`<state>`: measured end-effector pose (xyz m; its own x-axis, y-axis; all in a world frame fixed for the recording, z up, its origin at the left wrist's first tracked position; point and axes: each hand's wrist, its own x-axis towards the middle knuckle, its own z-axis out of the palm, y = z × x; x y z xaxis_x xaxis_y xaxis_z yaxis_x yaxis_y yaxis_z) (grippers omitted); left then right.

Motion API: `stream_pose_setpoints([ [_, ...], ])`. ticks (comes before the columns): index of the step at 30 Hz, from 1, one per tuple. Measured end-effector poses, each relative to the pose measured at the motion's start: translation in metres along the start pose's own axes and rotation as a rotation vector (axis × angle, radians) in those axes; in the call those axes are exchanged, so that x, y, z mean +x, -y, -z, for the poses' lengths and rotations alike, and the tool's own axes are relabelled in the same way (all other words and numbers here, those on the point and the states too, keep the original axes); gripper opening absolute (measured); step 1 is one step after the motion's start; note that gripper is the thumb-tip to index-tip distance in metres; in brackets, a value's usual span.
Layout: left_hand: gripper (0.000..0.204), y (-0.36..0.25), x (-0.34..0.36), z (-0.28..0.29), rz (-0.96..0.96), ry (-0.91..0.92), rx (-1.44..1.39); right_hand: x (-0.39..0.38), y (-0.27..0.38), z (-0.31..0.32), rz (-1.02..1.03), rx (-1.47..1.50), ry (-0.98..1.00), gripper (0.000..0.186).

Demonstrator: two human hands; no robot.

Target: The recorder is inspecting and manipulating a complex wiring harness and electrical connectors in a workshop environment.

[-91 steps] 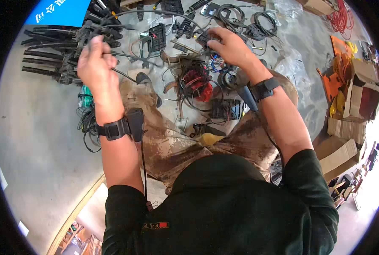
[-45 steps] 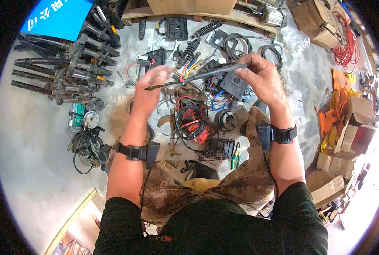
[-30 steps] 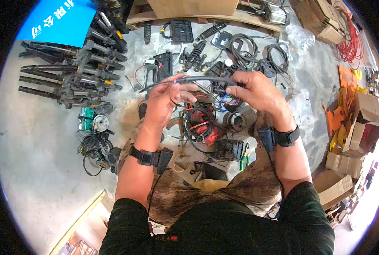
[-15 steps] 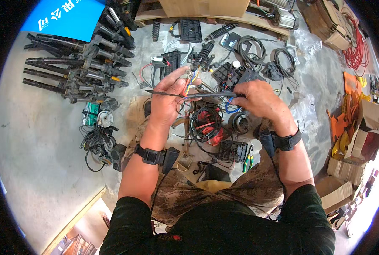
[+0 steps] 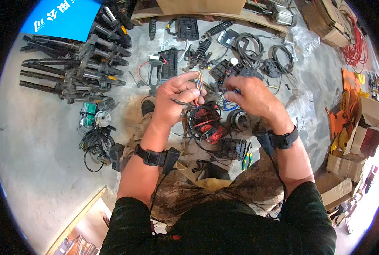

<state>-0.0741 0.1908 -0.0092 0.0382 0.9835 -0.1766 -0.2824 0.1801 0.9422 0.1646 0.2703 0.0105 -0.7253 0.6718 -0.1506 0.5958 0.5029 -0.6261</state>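
My left hand (image 5: 172,97) grips a cable bundle, whose black sheath and loose coloured wires (image 5: 200,85) show at its thumb and fingertips. To its right, my right hand (image 5: 251,95) has its fingers curled inward; what they hold is hidden and blurred. Below both hands lie coiled black cable with red parts (image 5: 204,123), a dark ring-shaped part (image 5: 238,121) and a black plastic tray (image 5: 232,148) beside green-handled pliers (image 5: 247,160). Beyond the hands are shock absorbers (image 5: 200,53) and black plastic housings (image 5: 168,63) on the floor.
Fork tubes (image 5: 70,72) are piled at left under a blue sign (image 5: 57,19), near tangled cables (image 5: 91,144). A cardboard box (image 5: 200,6) sits on a wooden pallet (image 5: 266,25). Cable coils (image 5: 244,46) lie beyond my right hand. Cartons (image 5: 363,127) and orange panels (image 5: 338,119) stand at right.
The long dark cable that stretched between both hands now shows mainly at my left hand, with coloured wires upright there. Over the last half second my left hand moved slightly right.
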Motion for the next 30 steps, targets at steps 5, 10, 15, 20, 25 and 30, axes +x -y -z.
stream_pose_setpoints([
  [5, 0.052, -0.003, -0.001, -0.008, 0.095, 0.029, 0.028, 0.004, 0.02, 0.004, -0.028, 0.467, -0.276, 0.022],
  [10, 0.054, -0.003, -0.004, -0.015, 0.089, 0.088, 0.097, 0.003, 0.031, 0.009, 0.151, 0.499, -0.206, 0.026],
  [15, 0.05, -0.002, -0.004, -0.015, 0.091, 0.079, 0.143, 0.006, 0.019, -0.006, 0.215, 0.343, -0.159, 0.016],
  [20, 0.039, 0.007, -0.002, -0.013, 0.026, 0.041, 0.106, 0.006, 0.023, -0.006, 0.217, 0.35, -0.225, 0.013],
  [25, 0.026, 0.008, 0.001, -0.008, 0.094, -0.141, -0.052, 0.006, 0.026, -0.008, 0.261, 0.356, -0.287, 0.011],
  [30, 0.019, 0.003, 0.0, -0.009, 0.166, -0.052, 0.054, 0.005, 0.028, -0.01, 0.132, 0.525, -0.27, 0.009],
])
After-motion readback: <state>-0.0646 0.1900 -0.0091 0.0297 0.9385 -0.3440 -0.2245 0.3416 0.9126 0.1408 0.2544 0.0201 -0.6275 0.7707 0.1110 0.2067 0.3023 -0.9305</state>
